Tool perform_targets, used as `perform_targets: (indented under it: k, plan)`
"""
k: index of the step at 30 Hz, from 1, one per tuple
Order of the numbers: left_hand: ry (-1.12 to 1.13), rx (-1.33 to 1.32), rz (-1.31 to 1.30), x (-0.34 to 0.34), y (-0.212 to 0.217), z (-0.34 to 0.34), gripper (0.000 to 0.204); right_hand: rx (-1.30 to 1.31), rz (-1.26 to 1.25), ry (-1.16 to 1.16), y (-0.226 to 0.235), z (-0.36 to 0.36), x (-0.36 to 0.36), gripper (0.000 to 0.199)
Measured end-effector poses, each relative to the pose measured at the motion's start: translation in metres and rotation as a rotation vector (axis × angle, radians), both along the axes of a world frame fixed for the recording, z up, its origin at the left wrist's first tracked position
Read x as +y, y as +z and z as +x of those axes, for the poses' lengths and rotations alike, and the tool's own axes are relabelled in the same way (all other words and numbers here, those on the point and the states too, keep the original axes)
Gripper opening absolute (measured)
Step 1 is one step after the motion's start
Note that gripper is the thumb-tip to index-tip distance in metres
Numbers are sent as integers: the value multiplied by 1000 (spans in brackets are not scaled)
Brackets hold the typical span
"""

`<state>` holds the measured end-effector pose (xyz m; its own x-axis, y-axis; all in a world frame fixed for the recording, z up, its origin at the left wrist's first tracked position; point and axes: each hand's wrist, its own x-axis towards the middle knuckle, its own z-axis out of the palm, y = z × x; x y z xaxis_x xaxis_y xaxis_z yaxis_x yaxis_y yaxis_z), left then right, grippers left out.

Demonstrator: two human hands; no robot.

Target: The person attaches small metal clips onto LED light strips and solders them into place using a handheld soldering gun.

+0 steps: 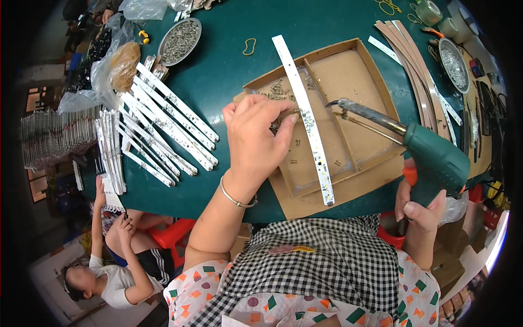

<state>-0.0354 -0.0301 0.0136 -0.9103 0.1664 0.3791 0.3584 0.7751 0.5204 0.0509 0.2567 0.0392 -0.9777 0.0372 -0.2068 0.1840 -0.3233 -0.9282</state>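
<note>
My left hand (255, 136), with a bangle on its wrist, is closed in a pinch on a small metal part (297, 111) beside a white LED strip (311, 136). More small dark pieces seem to sit under its curled fingers. The strip lies slantwise across a shallow cardboard tray (376, 65) with dividers. In my right hand (422, 213) is a green soldering gun (437, 157), gripped by its handle. Its tip points left, just right of the strip and apart from it. Small metal parts (278, 88) lie loose in the tray's left compartment.
Several white LED strips (169, 122) lie at the left, by a metal bowl (180, 42) of small parts. Brown strips (417, 71) and a second bowl (454, 65) are at the right. Another person (111, 278) sits at the lower left, holding a pen over paper.
</note>
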Motion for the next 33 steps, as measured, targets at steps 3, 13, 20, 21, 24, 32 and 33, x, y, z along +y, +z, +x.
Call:
perform_targets:
  k: [3, 13, 20, 21, 24, 32, 33]
  plan:
    - [27, -41, -1, -1, -6, -2, 16, -67, 32, 60, 5, -3, -12, 72]
    - [-6, 18, 35, -1, -13, -5, 15, -65, 74, 115, -7, -8, -15, 68]
    - [-35, 36, 28, -3, -16, -7, 13, -13, 47, 247, -9, -9, -8, 66]
    - [-34, 35, 28, -3, -16, -7, 13, -23, 54, 235, -8, -9, -8, 66]
    - [-36, 32, 28, -3, -16, -7, 13, -33, 60, 257, -10, -9, -5, 66]
    - [-32, 29, 31, -4, -21, -7, 13, -45, 49, 219, -12, -9, -7, 62]
    - [-31, 28, 30, -4, -22, -7, 13, -50, 46, 214, -12, -9, -7, 62]
